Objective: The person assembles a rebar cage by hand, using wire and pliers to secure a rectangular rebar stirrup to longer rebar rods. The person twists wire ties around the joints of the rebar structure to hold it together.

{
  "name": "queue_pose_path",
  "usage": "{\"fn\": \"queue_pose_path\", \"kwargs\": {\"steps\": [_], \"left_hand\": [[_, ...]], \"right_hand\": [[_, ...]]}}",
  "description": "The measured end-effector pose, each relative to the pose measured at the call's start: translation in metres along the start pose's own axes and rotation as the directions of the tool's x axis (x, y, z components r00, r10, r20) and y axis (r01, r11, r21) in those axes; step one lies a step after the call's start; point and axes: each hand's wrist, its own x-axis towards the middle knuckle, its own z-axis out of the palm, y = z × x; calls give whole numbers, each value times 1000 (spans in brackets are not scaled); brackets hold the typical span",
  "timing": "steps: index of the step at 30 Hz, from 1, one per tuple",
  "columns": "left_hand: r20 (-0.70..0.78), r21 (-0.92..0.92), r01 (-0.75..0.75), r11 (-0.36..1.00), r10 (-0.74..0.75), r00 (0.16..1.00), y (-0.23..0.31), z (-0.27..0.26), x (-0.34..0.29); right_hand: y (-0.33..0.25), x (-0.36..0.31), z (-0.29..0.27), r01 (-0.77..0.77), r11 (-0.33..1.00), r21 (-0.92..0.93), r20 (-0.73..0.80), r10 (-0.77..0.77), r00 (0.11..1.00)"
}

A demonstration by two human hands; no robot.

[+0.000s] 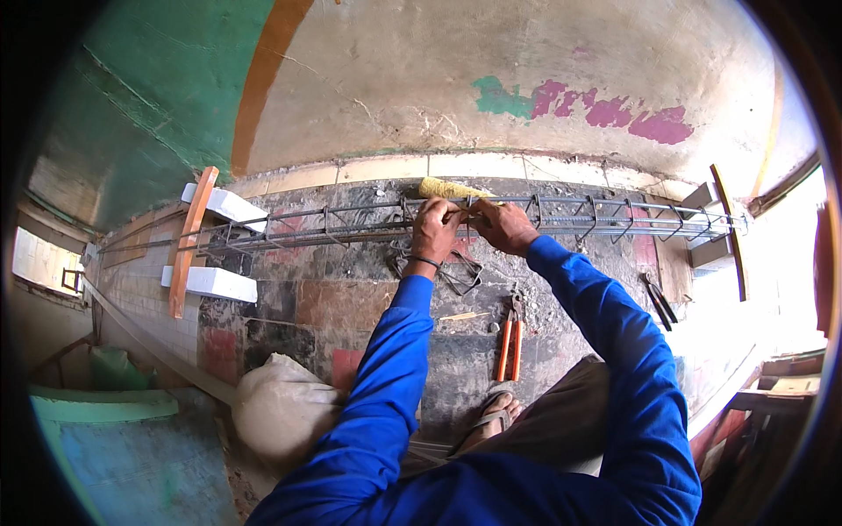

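A long reinforcing-bar cage (561, 217) with square stirrups runs left to right before me. My left hand (434, 235) is closed in a pinch at its upper bars, near the middle. Right beside it, my right hand (506, 228) also pinches, fingertips almost meeting the left ones. What lies between the fingers is too small to make out. Just behind my hands rests a yellow cone of string (449, 188). Loose bent stirrups (463, 279) lie on the floor below my left hand. Nearer to me are pincers with orange handles (510, 342).
A wooden bar (192, 241) crosses the cage at left, by white blocks (210, 283); another wooden bar (729, 232) stands at right. A dark-handled tool (659, 302) lies at right. Behind is a worn wall (395, 96). A pale sack-like shape (281, 405) is near my left arm.
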Motion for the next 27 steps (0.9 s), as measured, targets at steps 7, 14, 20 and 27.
{"fn": "queue_pose_path", "kwargs": {"steps": [7, 14, 20, 27], "left_hand": [[130, 28, 68, 997, -71, 989, 10, -13, 1], [64, -45, -42, 998, 45, 997, 11, -2, -12], [61, -72, -70, 995, 74, 995, 3, -3, -14], [76, -21, -59, 998, 60, 995, 11, -2, -10]], "right_hand": [[19, 16, -3, -50, 999, 19, -49, 51, 998], [20, 28, 2, -92, 987, -134, -1, 93, 996], [10, 34, 4, -130, 986, -104, 38, 135, 990], [22, 34, 4, -91, 993, 80, -27, 93, 995]]}}
